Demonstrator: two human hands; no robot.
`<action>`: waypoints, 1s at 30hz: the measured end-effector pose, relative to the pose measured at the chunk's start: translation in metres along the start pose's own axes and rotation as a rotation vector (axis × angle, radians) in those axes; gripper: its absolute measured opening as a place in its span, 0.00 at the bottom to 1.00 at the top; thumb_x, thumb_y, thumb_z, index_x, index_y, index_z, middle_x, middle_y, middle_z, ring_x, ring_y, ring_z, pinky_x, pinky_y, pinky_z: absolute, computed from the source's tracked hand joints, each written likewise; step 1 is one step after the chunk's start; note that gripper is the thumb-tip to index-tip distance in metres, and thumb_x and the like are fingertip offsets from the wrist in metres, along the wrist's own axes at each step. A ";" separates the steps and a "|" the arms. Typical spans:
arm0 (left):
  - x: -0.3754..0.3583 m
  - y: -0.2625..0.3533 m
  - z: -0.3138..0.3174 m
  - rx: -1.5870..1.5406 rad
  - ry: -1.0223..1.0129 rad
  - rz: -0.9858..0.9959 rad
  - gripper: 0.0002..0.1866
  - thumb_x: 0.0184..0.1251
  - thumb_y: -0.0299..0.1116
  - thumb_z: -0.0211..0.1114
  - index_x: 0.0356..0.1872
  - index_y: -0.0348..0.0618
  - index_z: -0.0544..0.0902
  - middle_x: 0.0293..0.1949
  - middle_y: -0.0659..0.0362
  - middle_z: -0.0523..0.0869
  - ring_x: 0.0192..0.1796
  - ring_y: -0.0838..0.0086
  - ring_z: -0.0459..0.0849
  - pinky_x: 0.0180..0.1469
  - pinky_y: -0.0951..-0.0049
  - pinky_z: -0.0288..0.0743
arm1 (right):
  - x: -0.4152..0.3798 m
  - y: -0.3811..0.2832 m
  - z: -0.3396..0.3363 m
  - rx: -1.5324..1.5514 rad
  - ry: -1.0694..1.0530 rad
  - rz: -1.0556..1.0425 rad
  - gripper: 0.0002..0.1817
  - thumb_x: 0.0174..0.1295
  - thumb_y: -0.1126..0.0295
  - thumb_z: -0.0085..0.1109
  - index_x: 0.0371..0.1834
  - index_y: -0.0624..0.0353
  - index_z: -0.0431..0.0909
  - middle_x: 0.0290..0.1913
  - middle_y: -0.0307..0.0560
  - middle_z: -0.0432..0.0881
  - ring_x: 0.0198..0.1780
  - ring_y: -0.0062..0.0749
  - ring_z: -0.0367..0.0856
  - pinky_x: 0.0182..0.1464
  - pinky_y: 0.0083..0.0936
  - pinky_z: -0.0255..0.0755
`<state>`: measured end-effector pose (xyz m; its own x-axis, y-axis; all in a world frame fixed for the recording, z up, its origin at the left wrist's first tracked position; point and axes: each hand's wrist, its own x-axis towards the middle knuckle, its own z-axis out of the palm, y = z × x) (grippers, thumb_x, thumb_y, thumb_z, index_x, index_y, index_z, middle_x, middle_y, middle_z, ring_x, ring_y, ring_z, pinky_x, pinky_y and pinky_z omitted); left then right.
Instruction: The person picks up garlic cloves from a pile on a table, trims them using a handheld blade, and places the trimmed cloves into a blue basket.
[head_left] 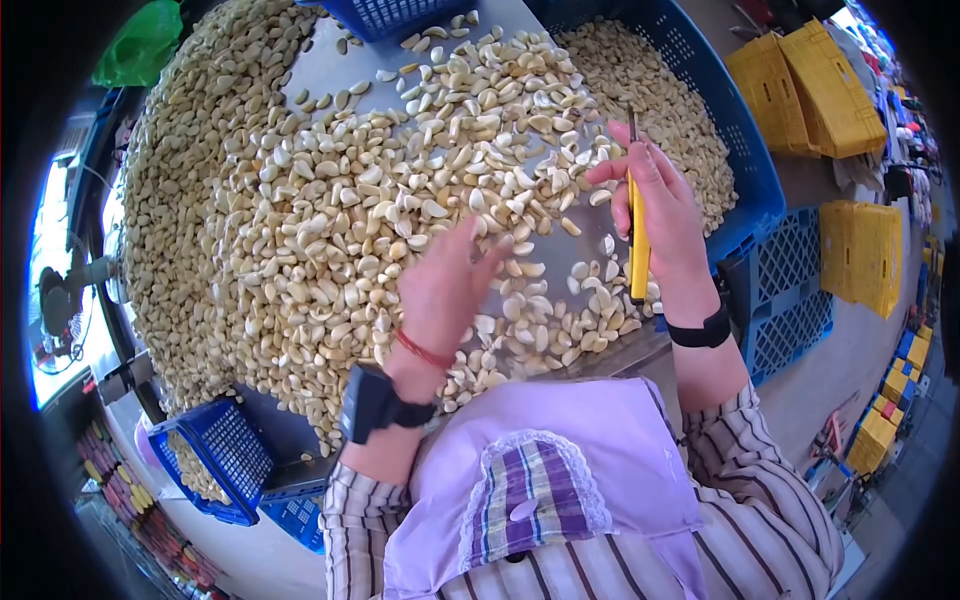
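Peeled garlic cloves (330, 240) cover the metal table (520, 20) in a thick spread, heaped deepest on the left. My left hand (445, 290) is low over the cloves at the near middle, slightly blurred. Its thumb and fingers are apart, with nothing visible between them. My right hand (665, 215) holds a narrow yellow-handled knife (639, 255) upright in the view, its thin dark blade past the fingertips. That hand is above the table's right side, near a large blue crate (745, 150) filled with more cloves.
A blue basket (215, 460) with cloves hangs tilted at the near left. Another blue basket (385, 15) stands at the far edge. Yellow crates (860, 255) and blue stacked crates (790, 290) are on the floor to the right. A green bag (140, 42) is at far left.
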<state>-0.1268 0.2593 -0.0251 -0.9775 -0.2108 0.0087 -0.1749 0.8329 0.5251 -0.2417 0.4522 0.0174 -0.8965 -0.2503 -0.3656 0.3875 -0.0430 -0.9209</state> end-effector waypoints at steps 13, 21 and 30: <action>-0.012 -0.015 -0.022 -1.290 -0.289 -0.701 0.09 0.60 0.23 0.66 0.40 0.40 0.77 0.27 0.64 0.82 0.20 0.89 0.70 0.20 0.89 0.60 | -0.037 0.027 0.021 -0.144 -0.392 0.045 0.28 0.70 0.60 0.51 0.70 0.56 0.61 0.33 0.40 0.82 0.23 0.13 0.70 0.26 0.12 0.66; -0.029 -0.003 -0.026 -1.478 -0.058 -0.422 0.08 0.56 0.19 0.69 0.34 0.39 0.79 0.36 0.61 0.83 0.37 0.84 0.79 0.39 0.83 0.75 | -0.053 0.010 0.046 -0.150 -0.721 0.148 0.35 0.66 0.65 0.55 0.75 0.54 0.51 0.38 0.40 0.80 0.39 0.18 0.82 0.42 0.19 0.73; -0.019 0.004 -0.065 -1.960 -0.132 -0.177 0.05 0.63 0.29 0.65 0.35 0.42 0.77 0.30 0.60 0.81 0.26 0.81 0.75 0.28 0.84 0.71 | -0.030 0.029 0.043 -0.276 -0.474 0.225 0.29 0.69 0.60 0.49 0.71 0.57 0.59 0.29 0.38 0.79 0.33 0.14 0.77 0.38 0.17 0.71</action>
<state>-0.1009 0.2333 0.0315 -0.9840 -0.1043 -0.1443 0.0033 -0.8208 0.5712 -0.1941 0.4165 0.0080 -0.5802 -0.6319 -0.5139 0.4299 0.2983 -0.8522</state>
